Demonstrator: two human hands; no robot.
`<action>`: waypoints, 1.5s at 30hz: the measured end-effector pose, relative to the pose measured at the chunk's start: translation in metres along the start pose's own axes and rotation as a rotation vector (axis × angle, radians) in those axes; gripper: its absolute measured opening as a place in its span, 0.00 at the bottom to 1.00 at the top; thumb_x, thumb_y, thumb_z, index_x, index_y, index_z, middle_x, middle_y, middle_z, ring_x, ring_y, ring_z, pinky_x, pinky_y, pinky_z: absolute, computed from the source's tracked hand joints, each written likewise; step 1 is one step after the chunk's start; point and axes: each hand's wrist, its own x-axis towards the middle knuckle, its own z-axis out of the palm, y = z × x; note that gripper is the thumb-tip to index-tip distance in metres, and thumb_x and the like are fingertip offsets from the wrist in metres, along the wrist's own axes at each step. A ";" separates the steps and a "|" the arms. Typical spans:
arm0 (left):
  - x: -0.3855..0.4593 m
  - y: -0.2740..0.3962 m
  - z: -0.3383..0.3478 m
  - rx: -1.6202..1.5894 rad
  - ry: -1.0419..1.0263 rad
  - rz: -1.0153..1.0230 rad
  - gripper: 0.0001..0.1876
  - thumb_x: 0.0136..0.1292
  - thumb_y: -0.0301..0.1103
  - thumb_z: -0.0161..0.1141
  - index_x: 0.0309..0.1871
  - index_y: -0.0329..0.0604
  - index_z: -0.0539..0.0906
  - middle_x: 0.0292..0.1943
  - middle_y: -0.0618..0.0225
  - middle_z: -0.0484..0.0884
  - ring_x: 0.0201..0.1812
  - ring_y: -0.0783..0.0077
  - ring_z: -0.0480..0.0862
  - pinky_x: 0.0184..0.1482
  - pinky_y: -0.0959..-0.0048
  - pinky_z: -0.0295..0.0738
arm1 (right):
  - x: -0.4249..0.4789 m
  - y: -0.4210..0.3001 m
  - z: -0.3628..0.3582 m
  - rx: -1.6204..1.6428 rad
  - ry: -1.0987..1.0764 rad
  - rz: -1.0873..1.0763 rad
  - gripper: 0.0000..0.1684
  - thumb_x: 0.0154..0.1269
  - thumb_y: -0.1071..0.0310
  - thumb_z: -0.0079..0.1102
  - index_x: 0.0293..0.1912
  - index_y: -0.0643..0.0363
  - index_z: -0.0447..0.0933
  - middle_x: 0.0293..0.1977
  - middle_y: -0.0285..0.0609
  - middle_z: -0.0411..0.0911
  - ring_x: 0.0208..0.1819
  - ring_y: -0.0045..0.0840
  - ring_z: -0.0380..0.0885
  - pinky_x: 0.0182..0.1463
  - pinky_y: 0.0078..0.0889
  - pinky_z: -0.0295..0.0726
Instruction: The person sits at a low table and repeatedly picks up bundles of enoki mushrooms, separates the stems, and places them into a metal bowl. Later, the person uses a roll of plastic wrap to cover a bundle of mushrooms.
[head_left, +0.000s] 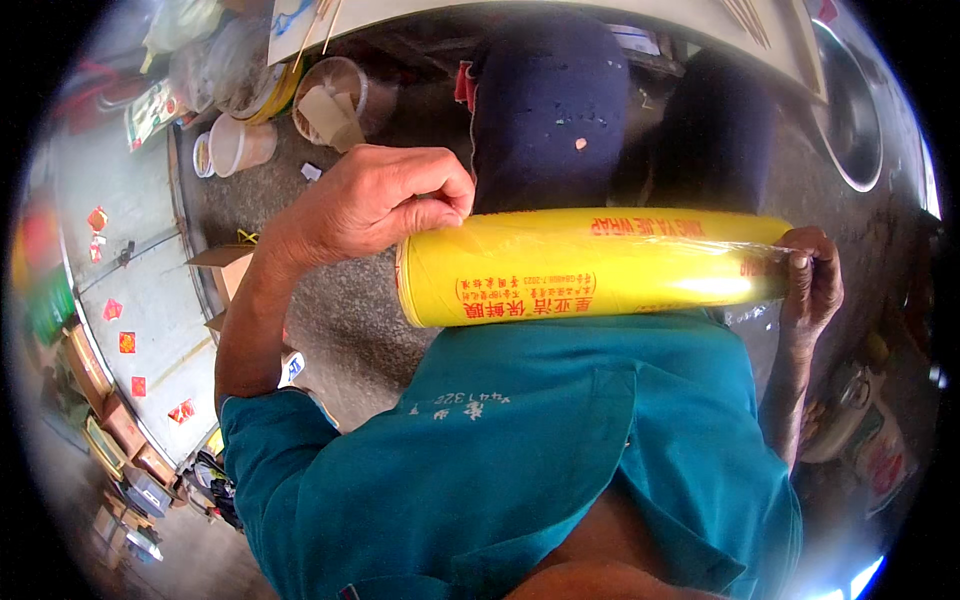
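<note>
A large roll of cling film, bright yellow with red printing, lies crosswise in front of my teal shirt, near my knees. At its left end, my left hand pinches the film between thumb and fingertips at the upper edge. My right hand is at the other end, its thumb and bent fingers closed on the clear film there. Shiny wrinkles of transparent film run along the roll towards my right hand. What bears the roll's weight is hidden.
A pale tabletop with thin sticks crosses the top, beyond my dark trousers. A metal basin is at upper right. Plastic tubs and a cardboard box stand on the floor at left, near a pale panel bearing red decorations.
</note>
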 end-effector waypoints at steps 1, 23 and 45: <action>0.000 0.001 -0.001 -0.014 -0.008 -0.011 0.04 0.58 0.28 0.58 0.32 0.39 0.75 0.26 0.67 0.76 0.28 0.68 0.78 0.31 0.73 0.70 | 0.000 0.000 0.000 0.006 0.007 0.020 0.03 0.65 0.72 0.53 0.36 0.62 0.72 0.34 0.40 0.76 0.38 0.22 0.73 0.45 0.23 0.71; -0.023 0.014 0.001 0.220 0.085 -0.042 0.04 0.57 0.26 0.59 0.33 0.37 0.76 0.32 0.59 0.80 0.33 0.62 0.81 0.31 0.70 0.74 | 0.003 -0.002 0.002 -0.066 0.035 0.022 0.04 0.65 0.71 0.53 0.36 0.61 0.73 0.34 0.38 0.76 0.36 0.19 0.72 0.43 0.20 0.70; -0.003 0.046 0.066 0.010 0.896 -0.222 0.06 0.70 0.29 0.42 0.45 0.36 0.66 0.35 0.54 0.81 0.41 0.65 0.81 0.49 0.70 0.72 | 0.050 0.000 0.018 0.021 0.204 -0.039 0.07 0.66 0.71 0.53 0.40 0.65 0.73 0.28 0.37 0.76 0.27 0.16 0.74 0.32 0.18 0.75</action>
